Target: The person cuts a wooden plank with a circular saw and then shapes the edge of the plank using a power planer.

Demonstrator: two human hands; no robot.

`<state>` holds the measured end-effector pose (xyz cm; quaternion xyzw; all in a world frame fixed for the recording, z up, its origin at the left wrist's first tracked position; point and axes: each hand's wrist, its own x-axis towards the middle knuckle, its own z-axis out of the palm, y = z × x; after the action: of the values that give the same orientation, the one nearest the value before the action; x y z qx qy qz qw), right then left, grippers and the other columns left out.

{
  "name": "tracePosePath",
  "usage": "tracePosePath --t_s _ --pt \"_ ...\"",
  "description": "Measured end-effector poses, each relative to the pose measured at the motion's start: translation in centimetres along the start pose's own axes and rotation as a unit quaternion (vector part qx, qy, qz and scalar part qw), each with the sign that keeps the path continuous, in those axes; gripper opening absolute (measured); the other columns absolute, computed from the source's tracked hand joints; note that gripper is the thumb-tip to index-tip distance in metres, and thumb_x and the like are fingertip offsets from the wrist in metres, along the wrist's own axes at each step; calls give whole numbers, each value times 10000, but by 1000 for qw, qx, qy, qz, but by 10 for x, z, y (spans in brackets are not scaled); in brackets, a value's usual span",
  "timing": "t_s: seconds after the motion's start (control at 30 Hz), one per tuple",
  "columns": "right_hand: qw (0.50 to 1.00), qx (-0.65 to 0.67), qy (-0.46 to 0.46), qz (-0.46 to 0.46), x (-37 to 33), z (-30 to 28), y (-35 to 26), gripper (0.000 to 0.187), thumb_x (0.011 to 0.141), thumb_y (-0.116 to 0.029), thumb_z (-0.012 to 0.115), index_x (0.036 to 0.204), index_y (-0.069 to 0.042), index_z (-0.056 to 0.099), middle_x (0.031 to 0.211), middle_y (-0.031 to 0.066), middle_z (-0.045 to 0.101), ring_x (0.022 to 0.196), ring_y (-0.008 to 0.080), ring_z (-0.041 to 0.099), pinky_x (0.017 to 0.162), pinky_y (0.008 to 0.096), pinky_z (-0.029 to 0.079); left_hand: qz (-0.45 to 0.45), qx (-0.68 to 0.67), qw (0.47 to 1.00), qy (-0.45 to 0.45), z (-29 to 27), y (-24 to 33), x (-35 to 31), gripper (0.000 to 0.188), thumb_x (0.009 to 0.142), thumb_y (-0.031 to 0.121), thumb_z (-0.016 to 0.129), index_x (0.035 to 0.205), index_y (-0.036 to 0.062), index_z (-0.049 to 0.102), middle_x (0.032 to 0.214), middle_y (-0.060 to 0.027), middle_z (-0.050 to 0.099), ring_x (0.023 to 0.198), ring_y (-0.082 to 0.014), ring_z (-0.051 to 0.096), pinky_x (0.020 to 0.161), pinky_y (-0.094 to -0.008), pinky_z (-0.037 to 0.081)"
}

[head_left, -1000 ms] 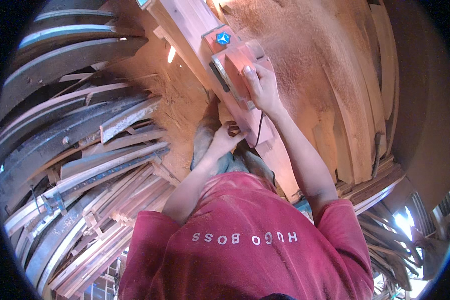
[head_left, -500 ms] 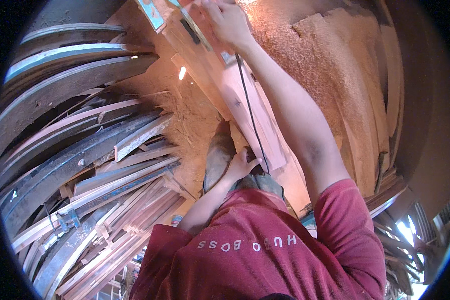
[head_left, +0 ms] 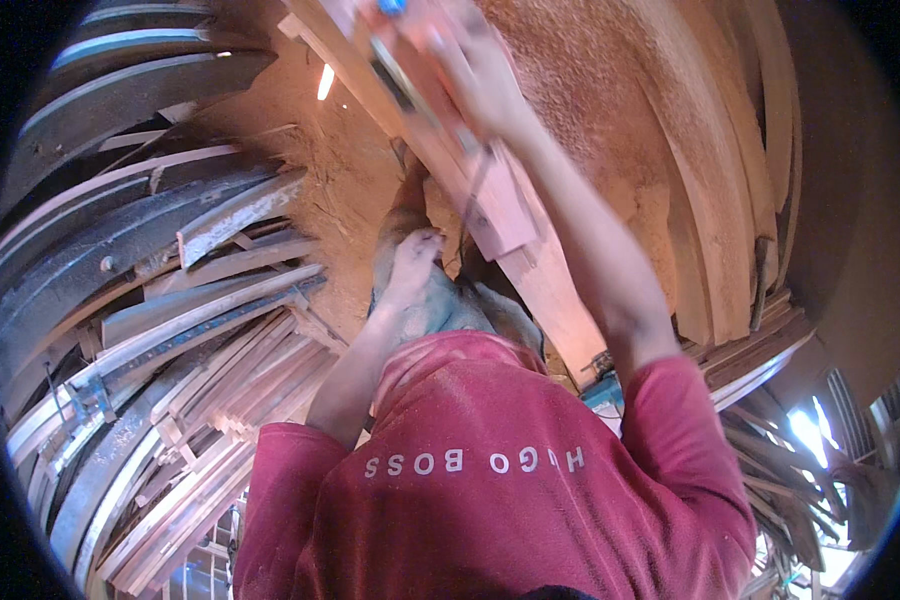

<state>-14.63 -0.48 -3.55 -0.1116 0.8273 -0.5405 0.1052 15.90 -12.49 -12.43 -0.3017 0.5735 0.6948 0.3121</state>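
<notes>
My right hand (head_left: 485,85), somewhat blurred, is closed on a corded power planer (head_left: 425,85) with a reddish body and a blue knob at its front. The planer lies along a pale wooden workpiece (head_left: 505,225) that slants away toward the top of the view. From the tool's rear a dark power cord (head_left: 478,185) runs back toward my left hand (head_left: 415,260). That hand is raised over my thigh with its fingers curled in, seemingly around the cord. Motion smears the planer's outline, and its underside is hidden.
Stacks of curved and straight timber (head_left: 170,235) fill the left side. A heap of shavings (head_left: 570,110) and long boards (head_left: 705,190) lie to the right. A blue-green metal piece (head_left: 602,392) sits by the workpiece's near end. Sawdust covers the floor (head_left: 335,190).
The view has shifted. My left hand has moved left and up from beside the workpiece, the cord shifting with it. My right hand stays on the planer, which has come nearer along the wood.
</notes>
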Motion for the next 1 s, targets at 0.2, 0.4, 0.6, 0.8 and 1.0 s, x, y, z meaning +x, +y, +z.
tracePosePath --t_s 0.2,0.4,0.6,0.8,1.0 --pt "978 44 -49 200 -313 -92 -12 469 973 -410 519 1060 33 650 854 194 642 841 281 638 777 403 491 -71 -24 993 89 10 -13 -16 356 1036 308 530 1283 61 601 1159 -55 709 896 -122 647 722 -265 506" --pt "959 70 -45 272 -375 -110 -2 525 950 -466 541 998 46 647 786 190 628 761 280 625 699 406 476 -59 -12 996 65 41 -6 -25 360 1040 314 524 1283 58 597 1181 -71 697 904 -132 657 751 -267 508" --pt "965 72 -59 244 -276 -87 3 541 954 -484 539 962 46 649 794 200 635 749 269 633 685 399 480 -59 -29 997 48 41 22 -19 343 1044 262 521 1300 42 581 1195 -80 682 910 -150 672 754 -273 519" --pt "967 79 -59 237 -155 -57 -19 506 952 -463 568 952 33 665 742 189 632 699 266 633 657 403 489 -77 -51 995 31 21 65 3 353 986 226 610 1286 43 585 1155 -48 691 913 -138 652 761 -272 501" --pt "989 48 -15 140 -25 -13 -23 493 958 -448 569 914 35 660 778 258 625 714 335 646 658 431 487 -46 -22 999 15 3 89 32 350 975 173 624 1293 33 583 1135 -57 691 893 -123 650 735 -259 506"
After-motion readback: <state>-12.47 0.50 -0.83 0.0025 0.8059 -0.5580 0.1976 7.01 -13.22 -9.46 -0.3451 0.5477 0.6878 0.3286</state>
